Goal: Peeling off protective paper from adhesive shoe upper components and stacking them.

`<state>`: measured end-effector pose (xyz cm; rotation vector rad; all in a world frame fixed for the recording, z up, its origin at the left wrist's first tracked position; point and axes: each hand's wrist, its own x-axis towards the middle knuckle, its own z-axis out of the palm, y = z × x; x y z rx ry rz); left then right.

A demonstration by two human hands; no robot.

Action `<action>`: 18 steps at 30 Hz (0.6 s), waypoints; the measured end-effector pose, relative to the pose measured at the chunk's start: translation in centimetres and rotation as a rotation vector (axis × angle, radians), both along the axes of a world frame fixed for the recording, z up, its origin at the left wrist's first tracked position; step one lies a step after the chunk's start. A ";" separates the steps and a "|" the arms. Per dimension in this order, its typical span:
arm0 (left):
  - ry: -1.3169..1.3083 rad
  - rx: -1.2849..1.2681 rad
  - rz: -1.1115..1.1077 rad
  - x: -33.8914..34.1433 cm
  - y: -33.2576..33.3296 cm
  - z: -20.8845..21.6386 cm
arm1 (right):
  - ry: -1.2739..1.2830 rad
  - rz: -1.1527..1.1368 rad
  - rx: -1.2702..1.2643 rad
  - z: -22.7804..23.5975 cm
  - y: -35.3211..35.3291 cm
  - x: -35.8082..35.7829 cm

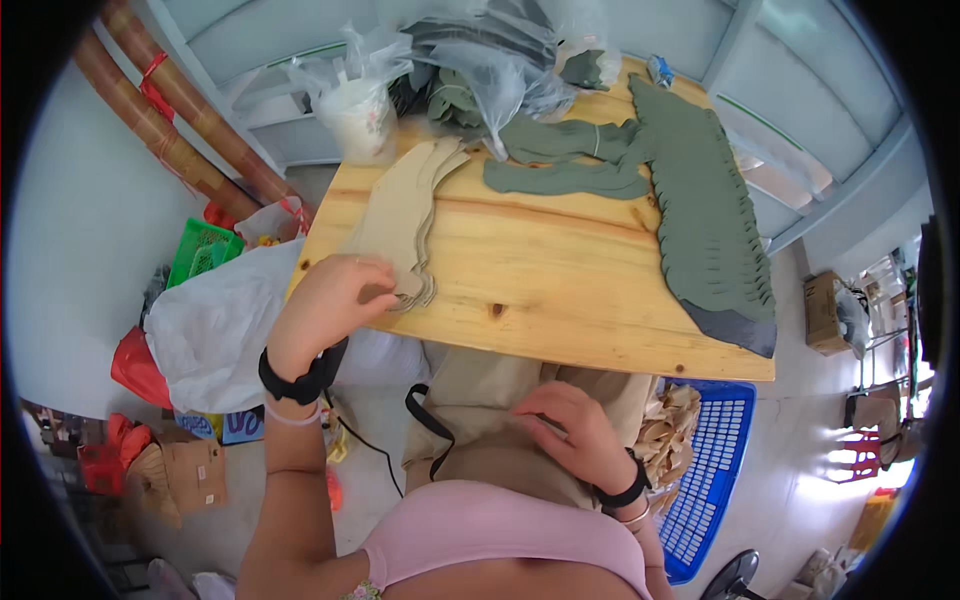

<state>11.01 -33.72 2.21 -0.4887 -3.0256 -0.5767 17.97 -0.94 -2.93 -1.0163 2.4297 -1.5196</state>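
A stack of beige cut fabric-like pieces [392, 215] lies lengthwise on the left side of the wooden table [540, 270], its layers slightly fanned. My left hand [338, 300] is at the stack's near end by the table's front edge. Its fingers are bent, with a gap between thumb and forefinger, and the fingertips are close to or touching the stack; no piece shows in its grasp. Over my lap, short of the table edge, hovers my right hand [568, 425], slightly blurred, fingers loosely bent and apart with nothing in them.
A long overlapping row of green cut pieces [708, 200] runs down the table's right side. More green strips [565, 178], a white cup [358, 115] and plastic bags [490, 60] occupy the back. A blue basket [715, 470] with beige scraps [672, 435] stands below the right front edge.
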 end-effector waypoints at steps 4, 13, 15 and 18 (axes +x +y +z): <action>0.103 0.276 0.146 2.3 4.1 3.4 | -0.153 0.012 -0.062 0.8 -0.1 0.2; -0.338 0.869 -0.392 2.1 19.0 -1.6 | -0.460 -0.229 -0.674 -0.2 2.1 2.1; -0.611 0.980 -0.372 1.5 20.6 -2.7 | -0.452 -0.375 -0.545 -0.6 4.0 2.8; -0.948 1.054 -0.358 0.6 21.7 -4.3 | -0.504 -0.522 -0.377 -1.3 5.9 3.1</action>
